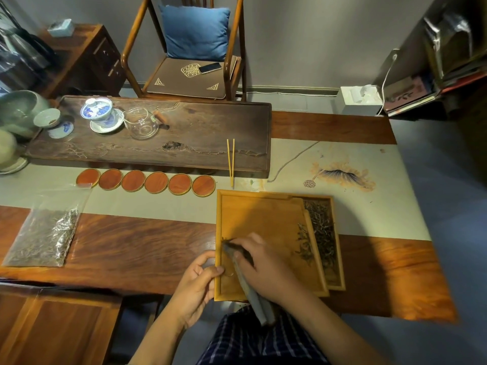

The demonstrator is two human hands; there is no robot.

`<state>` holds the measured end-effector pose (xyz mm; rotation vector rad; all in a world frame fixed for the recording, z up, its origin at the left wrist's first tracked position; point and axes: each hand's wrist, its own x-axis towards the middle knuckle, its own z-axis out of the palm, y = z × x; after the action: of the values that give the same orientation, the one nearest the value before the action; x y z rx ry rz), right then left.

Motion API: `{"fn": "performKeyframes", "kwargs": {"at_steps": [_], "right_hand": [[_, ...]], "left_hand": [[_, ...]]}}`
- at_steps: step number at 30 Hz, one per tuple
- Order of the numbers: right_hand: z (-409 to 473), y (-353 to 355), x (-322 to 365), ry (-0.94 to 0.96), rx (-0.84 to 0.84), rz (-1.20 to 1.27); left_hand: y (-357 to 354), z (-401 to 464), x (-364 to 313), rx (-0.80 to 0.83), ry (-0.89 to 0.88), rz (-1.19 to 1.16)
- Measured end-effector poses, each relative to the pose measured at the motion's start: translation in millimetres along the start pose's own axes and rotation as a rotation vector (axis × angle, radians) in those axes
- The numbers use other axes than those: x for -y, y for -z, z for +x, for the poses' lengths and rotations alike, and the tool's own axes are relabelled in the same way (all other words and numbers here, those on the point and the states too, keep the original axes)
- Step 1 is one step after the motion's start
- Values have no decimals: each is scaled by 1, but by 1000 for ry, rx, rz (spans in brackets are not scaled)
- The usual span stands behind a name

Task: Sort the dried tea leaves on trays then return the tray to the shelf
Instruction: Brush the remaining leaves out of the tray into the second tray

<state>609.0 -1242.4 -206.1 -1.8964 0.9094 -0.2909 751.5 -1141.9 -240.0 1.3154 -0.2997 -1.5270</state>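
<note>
- Head view: light wooden tray (266,219) on the surface (137,248), stacked partly over a second tray (338,248) holding dried tea leaves (324,233).
- Right hand (266,267) over the tray's near left corner, fingers curled round a grey scoop-like tool (250,288), tip at a small leaf clump.
- Left hand (195,288) pinches the tray's left rim.
- Bag of leaves (44,238) far left of the tray.
- Coasters (146,181) behind-left of the tray.

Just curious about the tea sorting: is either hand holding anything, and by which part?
The right hand grips a grey brush-like tool near its working end. The left hand pinches the top tray by its left rim.
</note>
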Motion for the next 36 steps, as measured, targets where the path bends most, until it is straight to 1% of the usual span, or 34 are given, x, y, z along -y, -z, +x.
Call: {"fn": "performKeyframes", "kwargs": {"at_steps": [2,5,11,15,17,20,24,29,31,34,36], "right_hand": [[-3,-6,3,16,56,17],[-8,-9,2,25,92,6],[-12,6,-7,38,180,-54],[-10,16,-7,75,106,-51],[-11,10,0,145,128,-94],[-15,-2,4,219,150,-213],[-19,9,-10,165,100,-280],[-29,42,-45,-35,-53,-331],[-29,50,-50,-72,-87,-352],[-24,45,-34,9,-157,-285],[-17,29,-17,95,-153,-261]], "left_hand": [[-2,2,0,-37,2,0],[0,5,-2,-91,13,-16],[3,8,-2,-96,13,-66],[1,13,-5,-75,-24,-23],[-1,15,-6,-69,-45,-24],[-3,16,-7,-62,-26,-63],[1,17,-8,-113,-38,-30],[9,18,-11,-98,-35,-41],[10,18,-12,-101,-30,-26],[7,18,-13,-104,-13,-22],[4,18,-12,-101,-5,-28]]}}
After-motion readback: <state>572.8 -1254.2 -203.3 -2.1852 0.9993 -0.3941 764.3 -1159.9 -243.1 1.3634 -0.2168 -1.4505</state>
